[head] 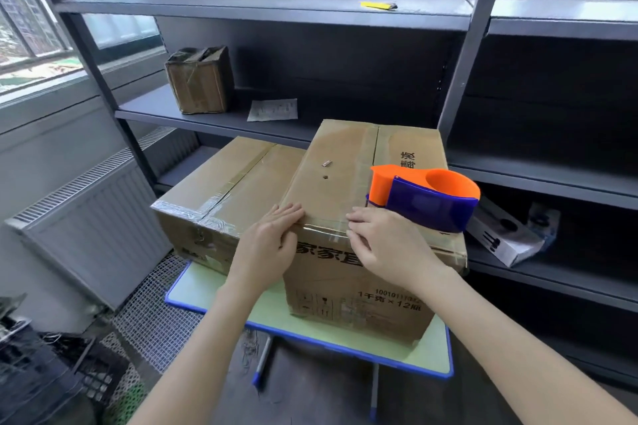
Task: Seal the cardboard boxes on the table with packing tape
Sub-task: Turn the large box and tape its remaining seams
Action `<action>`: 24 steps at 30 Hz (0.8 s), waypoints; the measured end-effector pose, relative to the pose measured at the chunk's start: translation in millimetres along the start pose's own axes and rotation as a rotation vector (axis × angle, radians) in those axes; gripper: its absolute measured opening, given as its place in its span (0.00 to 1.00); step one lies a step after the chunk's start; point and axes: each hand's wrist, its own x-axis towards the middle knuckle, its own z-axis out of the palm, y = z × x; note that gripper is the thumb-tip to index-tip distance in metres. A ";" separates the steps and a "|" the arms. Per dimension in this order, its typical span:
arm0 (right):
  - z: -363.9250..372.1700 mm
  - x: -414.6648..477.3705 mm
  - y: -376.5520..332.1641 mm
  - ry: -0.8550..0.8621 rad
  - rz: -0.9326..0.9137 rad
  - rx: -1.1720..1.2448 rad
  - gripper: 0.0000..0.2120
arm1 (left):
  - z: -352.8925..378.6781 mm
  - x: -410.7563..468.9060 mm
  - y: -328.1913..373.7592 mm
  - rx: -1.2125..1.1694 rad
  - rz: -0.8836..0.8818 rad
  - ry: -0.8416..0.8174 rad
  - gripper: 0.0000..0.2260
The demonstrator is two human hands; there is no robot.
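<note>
Two cardboard boxes stand on a small green table (207, 290) with a blue rim. The taller right box (345, 183) has clear tape along its top seam and over its near top edge. A lower box (221, 183) beside it on the left carries tape along its seam and front edge. My left hand (272, 238) lies flat with straight fingers on the near top edge of the taller box. My right hand (383, 245) presses the tape over the same edge, fingers straight. An orange and blue tape dispenser (428, 197) rests on the taller box, just beyond my right hand.
Dark metal shelving (262, 7) stands behind the table. It holds a small worn cardboard box (200, 79), a paper sheet (272, 110), a yellow item (378, 5) higher up and a white box (507, 235) at right. A radiator (93, 217) lines the left wall; black crates (34, 373) sit lower left.
</note>
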 end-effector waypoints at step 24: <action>43.0 79.5 -47.4 -0.249 -0.085 0.123 0.21 | -17.6 7.4 -36.8 -0.315 -0.370 -0.031 0.17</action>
